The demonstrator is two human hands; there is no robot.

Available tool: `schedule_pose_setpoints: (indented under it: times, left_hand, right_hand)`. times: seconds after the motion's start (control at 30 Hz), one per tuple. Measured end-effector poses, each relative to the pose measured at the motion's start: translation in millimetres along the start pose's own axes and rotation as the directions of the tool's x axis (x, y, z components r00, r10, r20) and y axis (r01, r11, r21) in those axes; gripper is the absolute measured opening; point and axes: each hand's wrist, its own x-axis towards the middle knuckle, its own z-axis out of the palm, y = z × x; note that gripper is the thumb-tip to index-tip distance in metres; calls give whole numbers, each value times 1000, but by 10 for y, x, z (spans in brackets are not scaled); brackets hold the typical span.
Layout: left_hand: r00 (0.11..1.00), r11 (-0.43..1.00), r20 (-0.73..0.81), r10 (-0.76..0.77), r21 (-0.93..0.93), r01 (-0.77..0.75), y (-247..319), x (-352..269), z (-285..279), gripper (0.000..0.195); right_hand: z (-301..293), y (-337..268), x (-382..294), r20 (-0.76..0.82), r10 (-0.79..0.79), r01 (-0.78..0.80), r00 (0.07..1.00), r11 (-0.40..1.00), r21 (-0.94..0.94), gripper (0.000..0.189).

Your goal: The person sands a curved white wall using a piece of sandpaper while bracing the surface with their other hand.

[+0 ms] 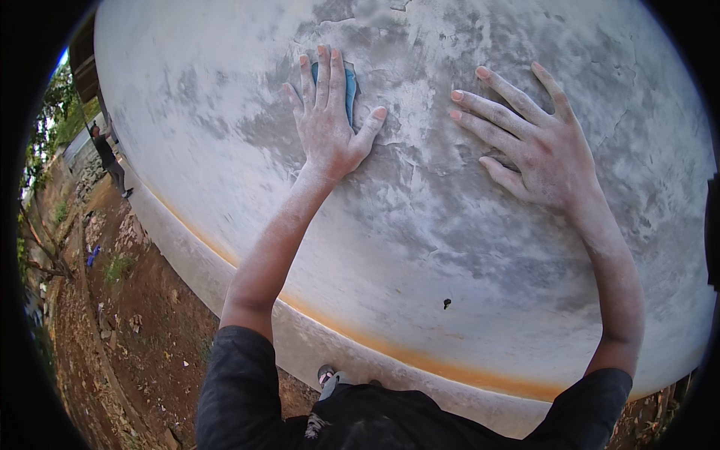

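Observation:
My left hand (329,112) is pressed palm-down over a blue sheet (350,93), probably sandpaper, against a plastered wall (405,225). Only strips of the sheet show, between the fingers and on the thumb side; the palm hides the rest. White dust coats both hands and forearms. To the right, my right hand (531,140) rests on the same wall with fingers spread and nothing visible under it. Around the hands the plaster is patchy grey and white, with cracks and flaking edges.
A small dark hole or spot (447,304) marks the lower wall. An orange-stained band (427,363) runs along its base, above a pale ledge (298,332). Reddish soil (163,320) with litter lies at left. Farther along, another person (107,154) stands by the wall.

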Motion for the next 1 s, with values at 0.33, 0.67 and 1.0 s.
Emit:
schedule_pose_setpoints:
  times: [0.33, 0.67, 1.0]
  left_hand:
    - [998, 997, 15, -62, 52, 61, -294, 1, -43, 100]
    - [952, 968, 178, 250, -25, -250, -44, -96, -43, 93]
    - [939, 949, 138, 316, -51, -312, -3, -124, 40, 76]
  right_hand:
    - [-91, -47, 22, 28, 34, -33, 999, 999, -25, 62]
    - [-68, -65, 16, 46, 35, -32, 998, 998, -56, 51]
    - [-67, -73, 10, 10, 34, -33, 999, 995, -95, 47]
